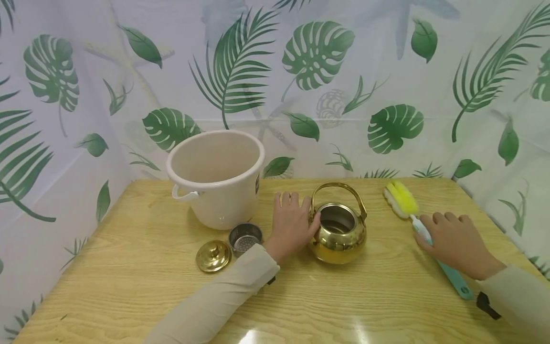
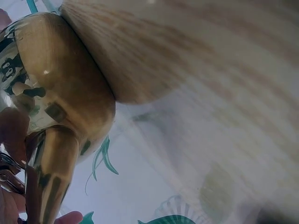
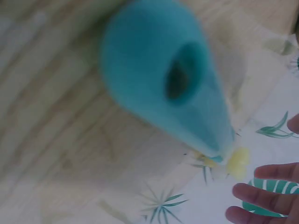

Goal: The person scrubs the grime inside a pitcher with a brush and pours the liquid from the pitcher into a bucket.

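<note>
A shiny gold kettle [image 1: 338, 246] with a raised hoop handle [image 1: 339, 186] stands lidless on the table. My left hand [image 1: 292, 227] holds it at its left side, thumb near the rim. In the left wrist view, the kettle's spout [image 2: 53, 172] passes between the thumb and the fingers. Farther right lies a cleaning brush with a yellow sponge head [image 1: 401, 198] and teal handle [image 1: 456, 282]. My right hand [image 1: 455, 243] is over that handle, covering its middle. Its fingers [image 3: 266, 198] look extended and spread in the right wrist view, apart from the handle.
Behind and left of the left hand stands a white bucket [image 1: 225, 205]. Near its base are a metal strainer [image 1: 246, 236] and a gold lid [image 1: 213, 256], both close to the left forearm. A leaf-patterned sheet [image 1: 258, 62] hangs along the back of the wooden table [image 1: 322, 306].
</note>
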`<state>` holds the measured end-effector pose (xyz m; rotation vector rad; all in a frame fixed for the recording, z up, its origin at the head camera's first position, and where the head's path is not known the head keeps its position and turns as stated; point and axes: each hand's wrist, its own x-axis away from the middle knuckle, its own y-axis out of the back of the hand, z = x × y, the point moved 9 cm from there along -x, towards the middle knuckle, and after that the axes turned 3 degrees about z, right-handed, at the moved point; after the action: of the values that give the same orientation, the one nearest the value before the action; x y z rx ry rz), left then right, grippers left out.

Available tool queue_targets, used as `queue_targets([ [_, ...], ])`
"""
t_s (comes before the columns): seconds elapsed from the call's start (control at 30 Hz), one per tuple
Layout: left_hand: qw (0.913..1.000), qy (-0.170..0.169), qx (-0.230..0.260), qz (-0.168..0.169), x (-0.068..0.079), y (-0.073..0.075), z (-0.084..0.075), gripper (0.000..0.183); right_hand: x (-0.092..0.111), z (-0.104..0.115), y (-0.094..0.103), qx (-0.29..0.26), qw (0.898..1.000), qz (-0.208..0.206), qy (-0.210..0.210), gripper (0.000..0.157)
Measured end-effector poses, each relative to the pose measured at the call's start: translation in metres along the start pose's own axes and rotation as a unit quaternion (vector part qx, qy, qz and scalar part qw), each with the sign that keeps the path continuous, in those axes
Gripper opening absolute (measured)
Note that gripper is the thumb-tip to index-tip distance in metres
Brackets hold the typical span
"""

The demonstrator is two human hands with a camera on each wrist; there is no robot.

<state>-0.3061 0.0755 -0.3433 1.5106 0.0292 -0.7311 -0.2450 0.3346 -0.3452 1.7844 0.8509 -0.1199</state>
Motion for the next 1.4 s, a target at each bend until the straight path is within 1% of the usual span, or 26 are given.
queue_targets([
  [0.03,1.0,-0.001,0.0,0.0,0.0,0.0,0.0,0.042,0.002,-0.002,-0.006,-0.004,1.0,0.027,-0.002,0.079],
  [0.1,1.0,-0.002,-0.001,0.001,0.0,0.0,0.0,0.042,0.006,-0.006,-0.02,-0.014,0.995,0.096,-0.013,0.065],
  [0.2,1.0,-0.005,0.0,0.006,0.0,-0.001,0.0,0.042,0.014,-0.012,-0.041,-0.032,0.979,0.198,-0.036,0.045],
  [0.23,1.0,-0.006,0.001,0.007,0.0,-0.001,0.0,0.042,0.017,-0.014,-0.047,-0.036,0.973,0.223,-0.044,0.039],
  [0.27,0.9999,-0.007,0.002,0.007,0.0,-0.001,0.0,0.041,0.019,-0.016,-0.052,-0.04,0.968,0.242,-0.049,0.038],
  [0.33,0.9999,-0.009,0.005,0.008,0.0,-0.002,-0.001,0.041,0.022,-0.018,-0.058,-0.048,0.963,0.26,-0.056,0.036],
  [0.57,0.9995,-0.015,0.025,0.011,0.001,-0.003,0.0,0.04,0.024,-0.021,-0.066,-0.074,0.954,0.279,-0.076,0.032],
  [0.7,0.9988,-0.02,0.042,0.013,0.001,-0.003,0.0,0.039,0.025,-0.022,-0.068,-0.09,0.952,0.282,-0.083,0.029],
  [0.93,0.998,-0.023,0.058,0.014,0.001,-0.005,-0.001,0.038,0.027,-0.024,-0.065,-0.103,0.956,0.258,-0.095,0.026],
  [1.07,0.9981,-0.024,0.056,0.011,0.0,-0.006,-0.001,0.036,0.029,-0.03,-0.065,-0.116,0.952,0.263,-0.109,0.022],
  [1.23,0.9982,-0.025,0.054,0.005,0.0,-0.005,-0.001,0.033,0.029,-0.04,-0.063,-0.134,0.95,0.252,-0.129,0.021],
  [1.3,0.9982,-0.024,0.054,0.006,0.0,-0.004,-0.002,0.033,0.028,-0.043,-0.058,-0.135,0.955,0.232,-0.128,0.021],
  [1.4,0.9983,-0.022,0.053,0.009,0.0,-0.006,-0.001,0.035,0.027,-0.049,-0.051,-0.142,0.958,0.21,-0.132,0.021],
])
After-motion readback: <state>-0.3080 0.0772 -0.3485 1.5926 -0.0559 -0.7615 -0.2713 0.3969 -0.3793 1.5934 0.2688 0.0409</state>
